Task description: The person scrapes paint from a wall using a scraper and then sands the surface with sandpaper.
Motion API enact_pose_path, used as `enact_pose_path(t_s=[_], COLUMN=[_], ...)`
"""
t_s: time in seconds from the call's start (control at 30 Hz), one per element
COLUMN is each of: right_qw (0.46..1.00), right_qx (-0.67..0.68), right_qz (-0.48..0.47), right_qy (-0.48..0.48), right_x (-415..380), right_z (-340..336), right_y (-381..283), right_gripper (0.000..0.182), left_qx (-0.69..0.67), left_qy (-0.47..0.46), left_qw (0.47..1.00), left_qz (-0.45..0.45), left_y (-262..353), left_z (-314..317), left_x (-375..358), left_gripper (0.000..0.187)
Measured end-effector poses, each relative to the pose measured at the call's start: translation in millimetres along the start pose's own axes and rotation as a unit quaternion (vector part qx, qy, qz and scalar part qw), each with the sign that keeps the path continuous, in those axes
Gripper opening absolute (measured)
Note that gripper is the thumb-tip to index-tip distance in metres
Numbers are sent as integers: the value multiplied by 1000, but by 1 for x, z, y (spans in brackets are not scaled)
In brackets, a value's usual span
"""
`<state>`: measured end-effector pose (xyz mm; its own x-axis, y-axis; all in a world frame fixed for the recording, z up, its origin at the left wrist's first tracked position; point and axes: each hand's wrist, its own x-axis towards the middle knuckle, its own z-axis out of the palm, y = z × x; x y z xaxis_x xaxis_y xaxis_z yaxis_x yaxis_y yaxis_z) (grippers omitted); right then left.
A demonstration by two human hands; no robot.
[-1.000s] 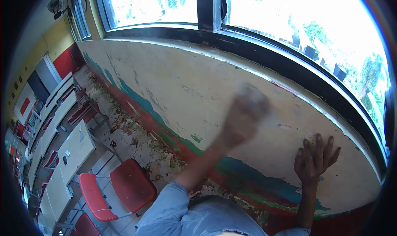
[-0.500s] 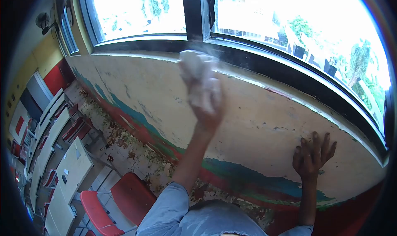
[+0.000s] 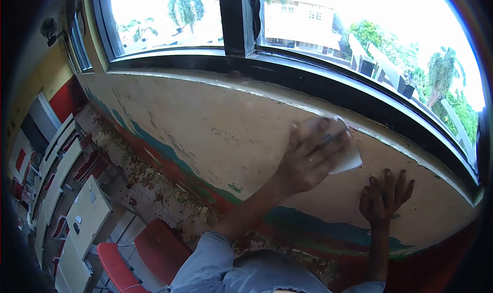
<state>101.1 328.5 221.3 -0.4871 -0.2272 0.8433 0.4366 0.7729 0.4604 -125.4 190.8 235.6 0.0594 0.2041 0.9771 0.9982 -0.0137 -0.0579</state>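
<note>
My left hand (image 3: 310, 157) presses a white pad (image 3: 347, 158) against the cream upper part of the wall (image 3: 205, 113), just under the window ledge. Its fingers lie over the pad and are slightly blurred; what the pad is made of cannot be made out. To the right, my right hand (image 3: 384, 198) rests on the same wall with its fingers spread and nothing in it. Scratches and chipped spots mark the painted surface. Lower down, the paint turns to uneven teal (image 3: 318, 226) and red bands.
Dark-framed windows (image 3: 236, 21) run above the wall. Paint flakes and debris litter the floor (image 3: 159, 195) along its foot. Red chairs (image 3: 162, 249) and pale desks (image 3: 84, 216) stand at the left. A fan (image 3: 49, 28) hangs at the upper left.
My left hand has moved right and down with the white pad, from the ledge by the window post to the wall above my right hand. My right hand stays in place; the view has shifted slightly.
</note>
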Motion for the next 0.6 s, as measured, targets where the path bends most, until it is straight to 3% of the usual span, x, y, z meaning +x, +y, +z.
enact_pose_path(t_s=[0.07, 0.1, 0.13, 0.2, 0.23, 0.4, 0.43, 0.5, 0.57, 0.6], right_qw=[1000, 1000, 999, 999, 999, 999, 999, 999, 999, 999], right_qx=[1, 3, 2, 5, 9, 11, 16, 21, 26, 29], right_qz=[9, 19, 33, 36, 35, 41, 41, 35, 41, 44], right_qy=[-5, -3, 1, 10, 14, 7, 5, 4, 3, 3], right_x=[-1, -1, -2, -2, -3, -3, -3, -2, -3, -2], right_z=[-2, -2, 0, 1, 1, 0, 0, -1, -1, -1], right_y=[1, 0, -1, -1, -1, -1, 0, 0, -3, -3], right_gripper=[22, 22, 21, 21, 21, 21, 21, 21, 21, 21], left_qx=[76, 77, -4, -51, -16, 31, 84, 84, 37, 20], left_qy=[-26, -23, 75, 177, 186, -73, -68, 133, 174, 112], left_qw=[996, 990, 977, 959, 971, 995, 993, 987, 977, 989], left_qz=[35, -113, -200, -216, -151, 67, 46, -23, -117, -91], left_y=[-9, -29, -50, -53, -37, 44, 27, -22, -16, 5], left_z=[-1, -8, -21, -16, -2, 19, 13, 3, 6, 13], left_x=[-16, -20, -17, -8, 0, 1, -6, 1, 14, 14], left_gripper=[42, 41, 39, 36, 35, 34, 32, 33, 29, 30])
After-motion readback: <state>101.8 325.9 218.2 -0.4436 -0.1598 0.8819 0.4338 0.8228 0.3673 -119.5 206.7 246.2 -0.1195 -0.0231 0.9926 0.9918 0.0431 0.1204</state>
